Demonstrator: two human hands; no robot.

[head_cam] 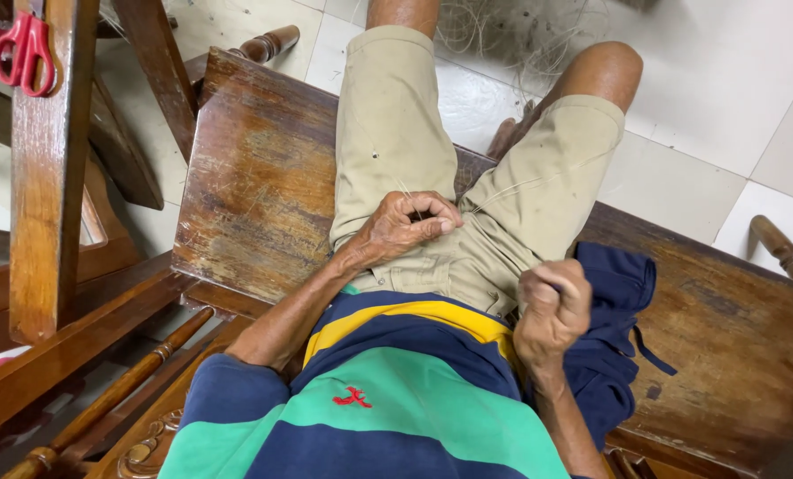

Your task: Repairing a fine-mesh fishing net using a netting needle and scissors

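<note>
Person seated on a worn wooden bench (254, 177). Left hand (405, 226) rests on the lap above the bench, grip closed, fingertips pinching a thin pale thread (503, 197) that runs across the khaki shorts (387, 124). Right hand (552, 310) is held near the bench's right half, grip closed in a fist; what it holds cannot be told. Dark blue cloth (618, 302) lies on the bench just beside that hand. Red scissors (25, 53) hang on a wooden frame left of the bench.
</note>
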